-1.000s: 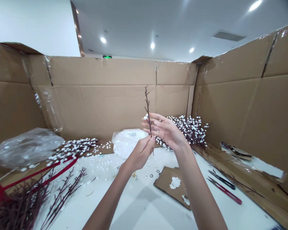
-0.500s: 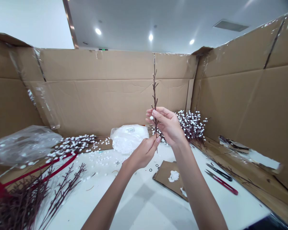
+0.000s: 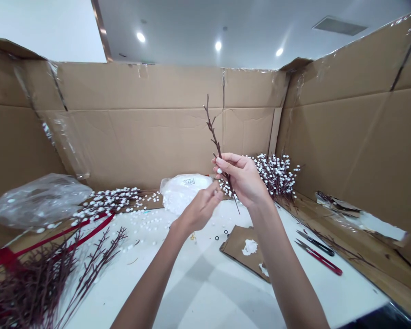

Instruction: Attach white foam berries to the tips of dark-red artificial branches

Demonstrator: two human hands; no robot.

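Note:
My right hand [image 3: 242,179] is raised over the white table [image 3: 205,292] and grips a thin dark brown twig [image 3: 213,132], which leans up and to the left. One small white bead [image 3: 219,171] sits on the twig at my fingertips. My left hand [image 3: 197,210] hovers just below and left of it, fingers loosely curled and pinched together, no longer touching the twig's lower end; whether it holds anything I cannot make out.
Cardboard walls [image 3: 140,137] enclose the table. A white bag of beads [image 3: 183,192] lies behind my hands. Beaded branches [image 3: 276,176] stand at the back right, more [image 3: 109,201] at left. Bare twigs [image 3: 44,278] lie front left. Snips [image 3: 317,256] and a glue-smeared card [image 3: 243,251] lie right.
The twig has tilted from upright to leaning left. My left hand has let go of its lower end and moved slightly left; my right hand keeps its grip.

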